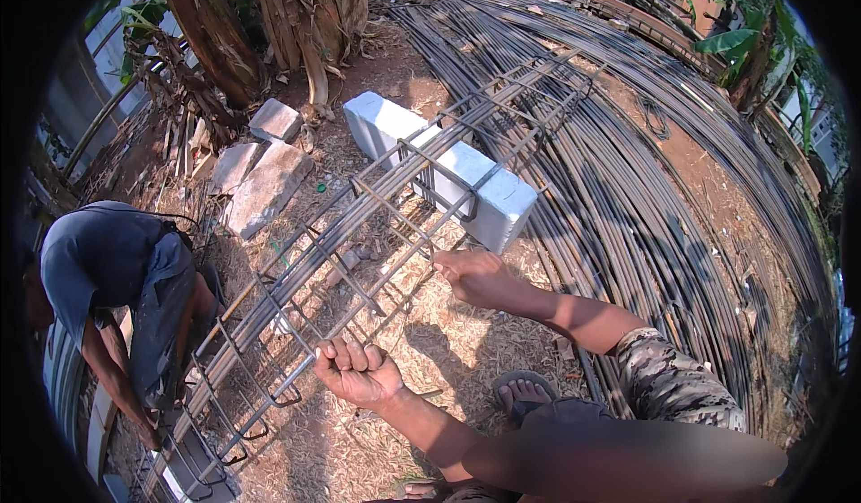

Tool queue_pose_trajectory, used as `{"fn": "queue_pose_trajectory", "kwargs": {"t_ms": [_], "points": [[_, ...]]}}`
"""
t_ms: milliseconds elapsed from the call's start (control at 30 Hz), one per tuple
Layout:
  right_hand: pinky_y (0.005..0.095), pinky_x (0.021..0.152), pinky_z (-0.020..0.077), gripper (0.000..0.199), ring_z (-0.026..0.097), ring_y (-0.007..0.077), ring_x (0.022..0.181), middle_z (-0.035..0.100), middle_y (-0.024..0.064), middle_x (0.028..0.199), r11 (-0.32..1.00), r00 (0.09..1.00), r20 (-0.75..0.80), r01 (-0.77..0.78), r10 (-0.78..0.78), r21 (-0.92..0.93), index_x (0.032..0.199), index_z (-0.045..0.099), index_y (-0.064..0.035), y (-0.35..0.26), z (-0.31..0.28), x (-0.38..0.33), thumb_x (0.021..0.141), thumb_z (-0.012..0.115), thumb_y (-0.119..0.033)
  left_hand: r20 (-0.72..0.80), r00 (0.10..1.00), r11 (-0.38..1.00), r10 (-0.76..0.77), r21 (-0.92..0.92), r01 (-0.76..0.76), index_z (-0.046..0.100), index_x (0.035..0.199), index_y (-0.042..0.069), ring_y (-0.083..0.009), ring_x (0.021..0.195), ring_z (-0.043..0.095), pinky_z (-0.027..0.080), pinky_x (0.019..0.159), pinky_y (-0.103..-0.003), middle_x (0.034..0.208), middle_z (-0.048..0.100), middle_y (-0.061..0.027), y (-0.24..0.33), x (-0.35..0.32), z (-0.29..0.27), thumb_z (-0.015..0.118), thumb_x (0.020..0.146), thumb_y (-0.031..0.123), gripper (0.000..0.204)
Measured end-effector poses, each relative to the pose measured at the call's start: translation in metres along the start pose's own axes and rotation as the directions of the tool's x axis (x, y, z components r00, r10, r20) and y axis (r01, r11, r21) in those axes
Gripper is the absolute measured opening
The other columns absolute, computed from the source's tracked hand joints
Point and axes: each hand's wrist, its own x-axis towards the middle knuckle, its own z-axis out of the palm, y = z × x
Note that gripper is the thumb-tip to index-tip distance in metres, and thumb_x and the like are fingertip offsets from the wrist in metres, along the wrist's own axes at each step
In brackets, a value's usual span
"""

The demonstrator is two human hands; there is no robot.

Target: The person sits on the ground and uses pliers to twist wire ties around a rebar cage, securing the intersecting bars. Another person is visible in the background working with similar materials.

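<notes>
Rebar cage (387,189) laid across top edges of white block (508,196), presumably for ground clearance. Left hand (360,374), right hand (481,279) fisted by cage's near edge; anything pinched indiscernible.

No legible writing (or numbers).

A head-worn fisheye camera looks from above the near side of the rebar cage (336,233), facing steeply down and forward across it, so the cage runs aslant through the middle of the view. It sits near enough that the wearer's left hand (361,375) and right hand (473,279) show large at the cage's near side, with a sandalled foot (525,390) closer in. The wide lens also takes in a co-worker (112,252) at the cage's left end, tree trunks (300,14) beyond it, and steel rods (659,279) to its right.
</notes>
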Motion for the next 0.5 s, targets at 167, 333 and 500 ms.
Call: {"fn": "queue_pose_trajectory", "kwargs": {"t_ms": [167, 333, 500], "points": [[0.0427, 0.066, 0.0529, 0.032, 0.066, 0.0313, 0.083, 0.065, 0.0125, 0.085, 0.724, 0.701, 0.229, 0.572, -0.675, 0.385, 0.12, 0.059, -0.0118, -0.03, 0.032, -0.033, 0.088, 0.057, -0.012, -0.304, 0.946, 0.994, 0.108, 0.027, -0.105, 0.048, 0.079, 0.009, -0.0046, 0.044, 0.018, 0.013, 0.036, -0.024, 0.059, 0.031, 0.0059, 0.014, 0.016, -0.008, 0.051, 0.098, 0.021, 0.022], [0.0328, 0.043, 0.0427, 0.022, 0.053, 0.0201, 0.046, 0.059, 0.0079, 0.067, 0.999, 0.809, -0.588, -0.027, 0.002, -0.034, 0.119, 0.06, -0.01, 0.041, 0.024, 0.018, 0.099, 0.05, -0.009, -0.199, 0.976, 0.994, -0.094, -0.066, 0.083, 0.049, 0.08, 0.01, -0.0057, 0.044, 0.018, 0.014, 0.036, -0.023, 0.059, 0.031, 0.0052, -0.015, 0.004, -0.029, 0.052, 0.096, 0.019, 0.018], [0.044, 0.058, 0.0528, 0.031, 0.066, 0.0317, 0.064, 0.068, 0.018, 0.083, 0.999, 0.965, 0.262, 0.009, 0.003, -0.043, 0.125, 0.058, -0.0102, 0.058, 0.09, -0.022, 0.096, 0.05, -0.015, -0.234, 0.964, 0.99, 0.13, 0.085, -0.113, 0.052, 0.085, 0.007, -0.0054, 0.045, 0.019, 0.015, 0.038, -0.024, 0.06, 0.033, 0.0054, -0.001, 0.0, -0.033, 0.052, 0.099, 0.019, 0.018]]}}
